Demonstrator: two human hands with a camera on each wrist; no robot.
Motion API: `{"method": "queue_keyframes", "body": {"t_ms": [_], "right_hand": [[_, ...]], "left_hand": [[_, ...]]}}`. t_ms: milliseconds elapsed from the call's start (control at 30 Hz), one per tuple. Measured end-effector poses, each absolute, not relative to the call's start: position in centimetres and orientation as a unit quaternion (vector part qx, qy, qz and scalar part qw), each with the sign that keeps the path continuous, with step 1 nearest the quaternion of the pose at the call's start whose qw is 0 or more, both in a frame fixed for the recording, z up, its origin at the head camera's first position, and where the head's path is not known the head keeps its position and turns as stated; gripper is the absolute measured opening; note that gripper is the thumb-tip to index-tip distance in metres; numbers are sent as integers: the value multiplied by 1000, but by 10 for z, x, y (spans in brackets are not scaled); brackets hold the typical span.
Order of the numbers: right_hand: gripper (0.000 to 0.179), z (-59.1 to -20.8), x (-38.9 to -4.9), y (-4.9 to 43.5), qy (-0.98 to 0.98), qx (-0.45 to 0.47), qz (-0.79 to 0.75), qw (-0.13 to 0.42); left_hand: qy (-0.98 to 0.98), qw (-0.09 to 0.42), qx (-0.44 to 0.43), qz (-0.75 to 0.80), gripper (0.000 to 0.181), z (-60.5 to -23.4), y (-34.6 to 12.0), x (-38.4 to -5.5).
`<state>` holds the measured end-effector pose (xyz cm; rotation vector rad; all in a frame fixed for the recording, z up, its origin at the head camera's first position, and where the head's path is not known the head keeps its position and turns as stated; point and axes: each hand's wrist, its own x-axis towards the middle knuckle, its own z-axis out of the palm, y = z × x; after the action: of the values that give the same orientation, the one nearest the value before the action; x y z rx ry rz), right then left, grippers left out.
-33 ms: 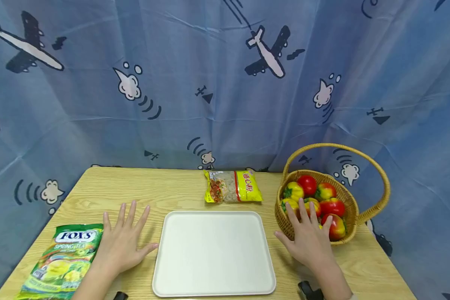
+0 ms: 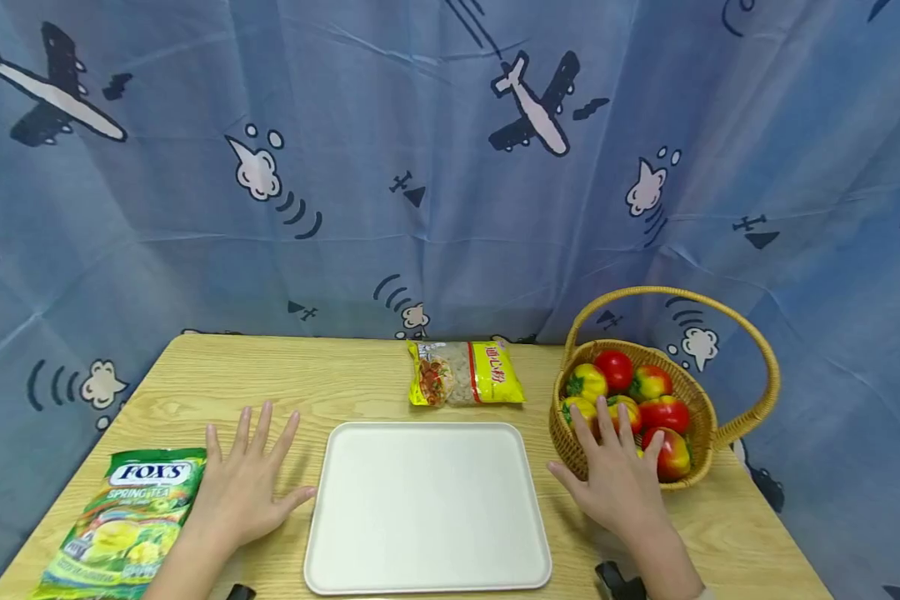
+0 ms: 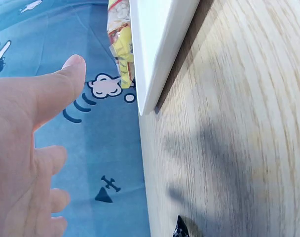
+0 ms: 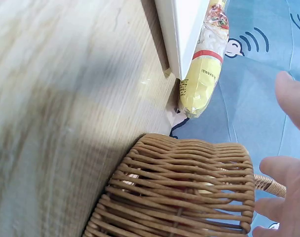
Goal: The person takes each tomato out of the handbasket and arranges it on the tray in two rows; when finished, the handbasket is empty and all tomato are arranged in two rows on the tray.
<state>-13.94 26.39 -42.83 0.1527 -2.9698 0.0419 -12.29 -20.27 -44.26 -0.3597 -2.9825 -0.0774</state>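
Observation:
With its fingers spread, my left hand [image 2: 240, 492] hovers over the table between a green Fox's candy bag [image 2: 131, 525] and a white tray [image 2: 427, 508]. Its palm side faces down, and the left wrist view shows it above the wood with nothing in it. My right hand [image 2: 615, 483], also spread and holding nothing, overlaps the near left rim of a wicker basket [image 2: 708, 467] in the head view. Red and yellow bell peppers [image 2: 666, 414] and a tomato [image 2: 613, 371] fill that basket. The right wrist view has the fingers beside the basket's woven wall [image 4: 189, 182].
A yellow and clear bag of pasta [image 2: 465, 373] lies behind the tray near the table's back edge. The basket's tall handle [image 2: 772, 375] arches up and leans right. Behind the wooden table [image 2: 270, 367] hangs a blue curtain [image 2: 390, 167] printed with airplanes.

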Motion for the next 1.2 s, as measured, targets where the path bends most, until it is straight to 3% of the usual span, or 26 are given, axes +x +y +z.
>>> {"method": "queue_keyframes", "body": {"t_ms": [767,1000,1200], "right_hand": [[85,-433,-142,268,-994,46,19,97],[80,-430,-138,270,-989,62,50,125],[73,-425,-134,277,-980,66,81,167]], "left_hand": [[-988,63,-130,-54,93,-446,-196,-121],[-978,61,-170,-100,86,-452,-188,-116],[-958,23,-218,-184,79,-459,-179,-107]]}}
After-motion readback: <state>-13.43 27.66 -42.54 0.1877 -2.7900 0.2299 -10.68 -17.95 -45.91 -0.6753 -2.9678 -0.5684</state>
